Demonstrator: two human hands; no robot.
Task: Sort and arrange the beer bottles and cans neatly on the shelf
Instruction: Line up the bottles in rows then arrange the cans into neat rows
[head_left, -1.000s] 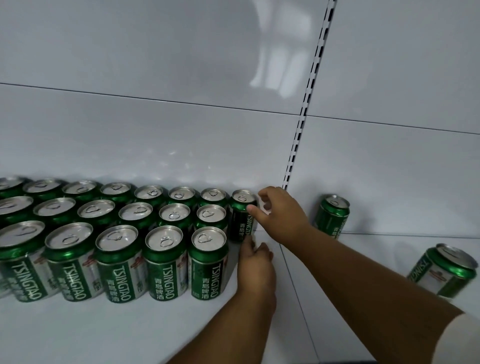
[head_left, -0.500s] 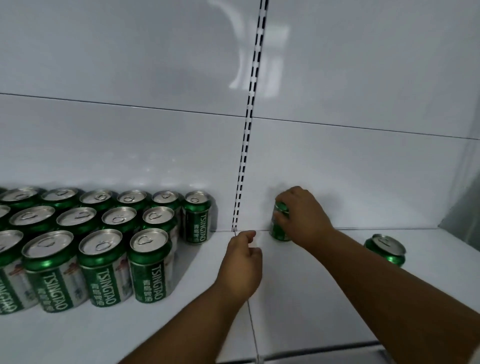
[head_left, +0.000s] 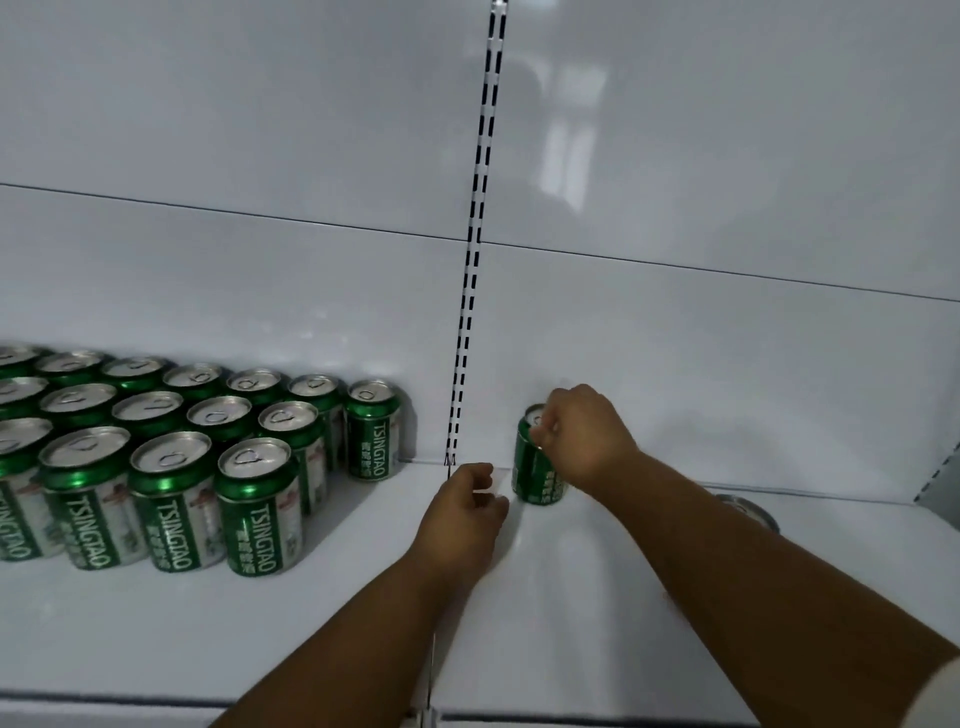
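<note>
White shelf (head_left: 597, 597): right hand (head_left: 587, 436) gripped the top of a lone upright green can (head_left: 532, 475), far right of centre; left hand (head_left: 462, 514) loosely curled, holding nothing; can block (head_left: 171, 457) stood left.

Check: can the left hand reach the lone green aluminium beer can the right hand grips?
Probably yes: left hand hovers beside the green aluminium beer can, bare white shelf between; right hand covers its top.

"TSINGTAO" on green cans (head_left: 258, 512)

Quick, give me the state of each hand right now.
Left hand: fingers loosely curled, holding nothing, near the shelf seam.
Right hand: grips the top of an upright green can.
</note>
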